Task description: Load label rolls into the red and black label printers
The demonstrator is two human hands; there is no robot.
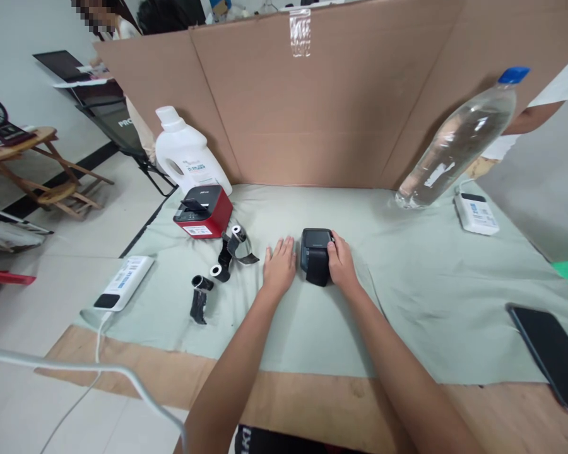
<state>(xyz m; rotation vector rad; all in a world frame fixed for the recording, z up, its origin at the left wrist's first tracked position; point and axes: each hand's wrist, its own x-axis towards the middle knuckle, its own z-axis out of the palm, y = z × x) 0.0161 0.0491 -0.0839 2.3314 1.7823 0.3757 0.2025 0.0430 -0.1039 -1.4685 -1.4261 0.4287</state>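
Hands: both at mid-bench, arms reaching in from the near edge. Proceeding left to right from where I stand behind the worker.

Far left: white rectangular unit [125, 284] on the bench [350, 394], lying on the pale green cloth [426, 315]; white cable [98, 340] runs from its near end. Beyond it, a white jug [187, 154] with handle and cap, before the cardboard panel [322, 94]. Directly in front of the jug, a red-and-black box [206, 215], label on its near face.

Next, between the box and the left hand: three small rolls [220, 272] with dark strips trailing on the cloth.

Left hand [280, 268]: open, palm down, fingers extended forward; appears to rest on the cloth, just beside the black device but apart from it.

Black device [316, 238]: center of the bench, on the cloth between the two hands; dark flap or strip down its near side, cannot tell which.

Right hand [343, 261]: gripping the device's right side, thumb toward the near face.

Right: clear bottle [464, 145], blue cap, by the panel; near it, a second white unit [476, 213]. Far right, near corner: phone [549, 353], screen dark.
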